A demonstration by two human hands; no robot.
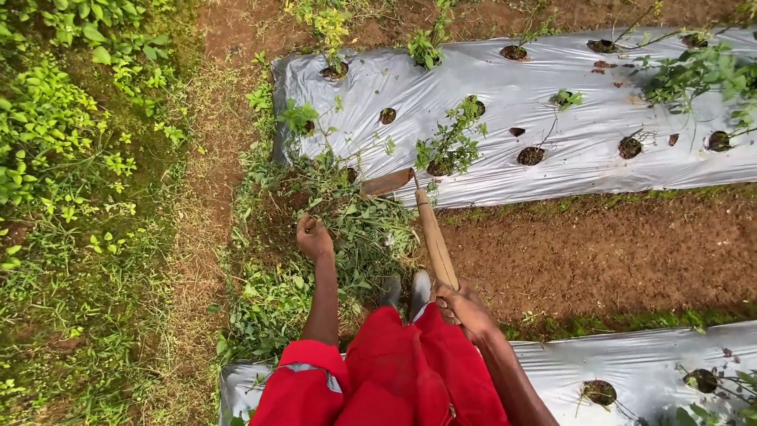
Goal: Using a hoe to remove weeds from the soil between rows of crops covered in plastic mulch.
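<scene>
Where silver sheeting borders bare soil, both hands work weeds.

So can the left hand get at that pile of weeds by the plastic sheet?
Probably yes. The left hand is already closed in the weed pile at the end of the silver plastic sheet, with nothing in the way. The right hand holds the hoe off to the side.

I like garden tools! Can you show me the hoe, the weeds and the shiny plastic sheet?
hoe (436,244): head view, middle of wooden handle.
weeds (364,229): head view, heap's centre.
plastic sheet (505,162): head view, bare silver patch.
</scene>
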